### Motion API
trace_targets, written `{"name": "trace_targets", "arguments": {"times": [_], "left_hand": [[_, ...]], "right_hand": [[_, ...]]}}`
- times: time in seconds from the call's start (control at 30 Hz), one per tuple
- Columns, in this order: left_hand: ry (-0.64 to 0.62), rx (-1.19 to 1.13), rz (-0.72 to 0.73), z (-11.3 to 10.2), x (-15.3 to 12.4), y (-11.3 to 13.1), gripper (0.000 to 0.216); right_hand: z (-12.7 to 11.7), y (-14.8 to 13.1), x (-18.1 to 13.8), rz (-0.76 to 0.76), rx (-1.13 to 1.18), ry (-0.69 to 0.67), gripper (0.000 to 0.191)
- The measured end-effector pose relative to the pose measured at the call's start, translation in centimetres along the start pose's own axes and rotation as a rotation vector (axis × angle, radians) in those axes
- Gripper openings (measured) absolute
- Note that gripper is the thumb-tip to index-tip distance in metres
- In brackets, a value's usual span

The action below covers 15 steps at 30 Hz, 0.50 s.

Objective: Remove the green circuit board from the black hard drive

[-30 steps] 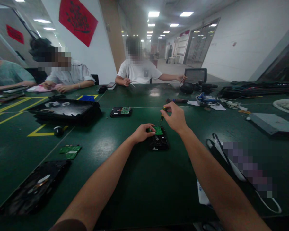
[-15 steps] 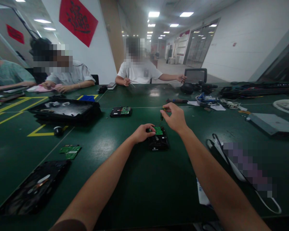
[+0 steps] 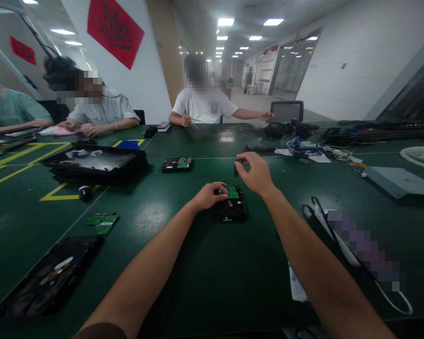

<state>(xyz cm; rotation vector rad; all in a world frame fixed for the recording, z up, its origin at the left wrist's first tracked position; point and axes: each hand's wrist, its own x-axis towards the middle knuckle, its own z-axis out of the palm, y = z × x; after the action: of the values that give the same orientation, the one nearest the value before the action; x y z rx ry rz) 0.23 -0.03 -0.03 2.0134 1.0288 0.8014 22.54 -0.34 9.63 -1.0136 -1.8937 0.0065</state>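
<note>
A black hard drive (image 3: 235,210) lies in front of me, its green circuit board (image 3: 233,192) facing up at the far end. Thumb and fingers of my left hand (image 3: 211,195) close on the drive's left side by the board. In my right hand (image 3: 257,173) a small screwdriver (image 3: 236,168) stands nearly upright, pinched by the handle. Its thin shaft points down to the board; whether the tip touches a screw is too small to tell. Another hard drive (image 3: 171,165) rests farther off to the left.
A loose green circuit board (image 3: 104,223) and a black drive casing (image 3: 53,278) lie near left, with a black tray (image 3: 95,160) behind. On the right are a silver box (image 3: 403,181) and a strapped pouch (image 3: 363,249). Co-workers (image 3: 205,103) sit across the table.
My right hand and the screwdriver have shifted very slightly left. My left hand stays on the hard drive, which has not moved.
</note>
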Motion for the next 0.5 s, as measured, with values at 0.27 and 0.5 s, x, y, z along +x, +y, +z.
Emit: {"name": "trace_targets", "arguments": {"times": [0.27,0.5], "left_hand": [[-0.003,-0.004,0.001,-0.08,-0.08,0.23,0.013],[0.009,-0.016,0.002,0.05,-0.03,0.10,0.012]], "right_hand": [[0.13,0.02,0.01,0.070,0.043,0.001,0.017],[0.23,0.01,-0.10,0.010,0.020,-0.047,0.025]]}}
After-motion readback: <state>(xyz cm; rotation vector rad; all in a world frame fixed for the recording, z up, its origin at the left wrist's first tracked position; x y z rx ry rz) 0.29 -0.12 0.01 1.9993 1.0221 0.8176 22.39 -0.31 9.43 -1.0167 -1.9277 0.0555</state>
